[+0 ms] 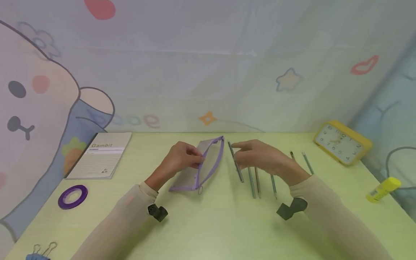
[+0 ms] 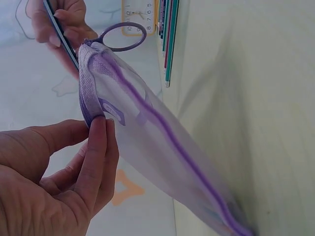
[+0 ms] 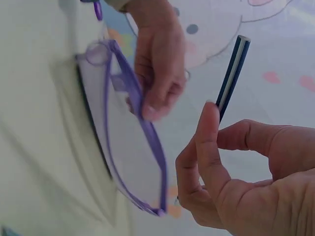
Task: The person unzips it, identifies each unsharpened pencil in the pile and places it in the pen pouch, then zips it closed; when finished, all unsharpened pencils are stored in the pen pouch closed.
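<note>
My left hand point(image 1: 182, 159) pinches the zipped top edge of a translucent mesh pencil pouch point(image 1: 186, 177) with purple trim. The pouch's mouth gapes toward the right, and a ring pull point(image 2: 124, 37) hangs at its near end. To the right of that mouth, my right hand point(image 1: 261, 157) holds a dark pencil point(image 1: 238, 169) between thumb and fingers. In the right wrist view this pencil point(image 3: 232, 73) shows a lighter stripe, and its lower part is hidden by the fingers. Under and beside my right hand, several pencils point(image 1: 251, 184) lie on the table, partly covered by the hand and forearm.
A notebook point(image 1: 100, 159) and a purple tape roll point(image 1: 61, 201) lie at the left, with a blue binder clip point(image 1: 37, 256) at the near left edge. On the right are a yellow clock point(image 1: 341, 142) and a yellow glue stick point(image 1: 383, 189). A printed curtain point(image 1: 208, 79) hangs behind.
</note>
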The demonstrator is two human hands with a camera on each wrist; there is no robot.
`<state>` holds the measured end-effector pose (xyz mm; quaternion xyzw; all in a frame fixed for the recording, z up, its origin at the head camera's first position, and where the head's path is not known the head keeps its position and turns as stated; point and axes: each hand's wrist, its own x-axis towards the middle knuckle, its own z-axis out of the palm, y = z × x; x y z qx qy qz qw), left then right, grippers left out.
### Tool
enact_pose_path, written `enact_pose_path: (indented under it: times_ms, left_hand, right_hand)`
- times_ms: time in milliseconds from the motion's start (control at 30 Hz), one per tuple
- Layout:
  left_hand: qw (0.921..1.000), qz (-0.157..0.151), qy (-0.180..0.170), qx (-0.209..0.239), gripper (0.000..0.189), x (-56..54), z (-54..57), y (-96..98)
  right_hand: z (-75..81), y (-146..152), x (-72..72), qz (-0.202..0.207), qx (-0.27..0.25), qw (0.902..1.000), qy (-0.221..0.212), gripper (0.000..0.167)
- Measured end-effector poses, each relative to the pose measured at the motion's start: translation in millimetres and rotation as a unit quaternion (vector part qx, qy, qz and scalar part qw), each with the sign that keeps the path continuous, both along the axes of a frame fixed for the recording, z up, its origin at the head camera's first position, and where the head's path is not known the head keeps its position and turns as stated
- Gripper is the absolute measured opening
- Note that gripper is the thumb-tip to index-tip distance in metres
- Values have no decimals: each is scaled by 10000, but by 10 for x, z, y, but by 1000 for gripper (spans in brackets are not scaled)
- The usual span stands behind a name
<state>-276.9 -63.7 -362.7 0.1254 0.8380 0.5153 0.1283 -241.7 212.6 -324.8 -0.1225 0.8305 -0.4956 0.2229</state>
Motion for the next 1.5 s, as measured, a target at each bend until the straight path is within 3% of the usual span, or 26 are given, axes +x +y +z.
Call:
enact_pose_path:
  times_ms: [100,233,567,700,767,867,967,1167,1267,1400,1500]
  left_hand:
    - [10000,47,-43,-32,15,-7,-2,-9]
    - [10000,50,-55,2,14,-18,-22,-4]
    - [9999,-38,49,159,14,-33,-7,29]
    - [9997,-87,98,194,14,-43,0,41]
    - [9997,-115,87,198,14,-44,-3,43]
    - [9997,-123,73,196,15,-46,-17,40]
    - [9998,-73,36,203,15,-41,-27,38]
    - [9999,-32,92,116,16,-26,-7,32]
    - [9999,-19,106,76,16,-27,14,24]
    - [9999,-8,69,141,15,-38,4,18]
    - [9999,-33,48,160,15,-38,-21,17]
  right_hand:
    - [-113,-198,-48,217,-598,9970,-451,66]
    - [-280,-416,-141,308,-954,9930,-630,60]
    - [-406,-761,-331,-251,-199,9994,101,36]
    - [-432,-817,-361,-418,72,9991,60,31]
    - [-447,-827,-365,-466,81,9988,-88,37]
    - [-471,-819,-365,-462,102,9986,-255,61]
    - [-461,-767,-356,-420,204,9987,-210,76]
    - [-305,-495,-308,-145,490,9977,442,58]
    - [-223,-342,-267,-153,1109,9891,956,49]
    - [-206,-148,-215,-270,2275,9597,1628,44]
    - [-283,-42,-172,-320,2789,9441,1729,44]
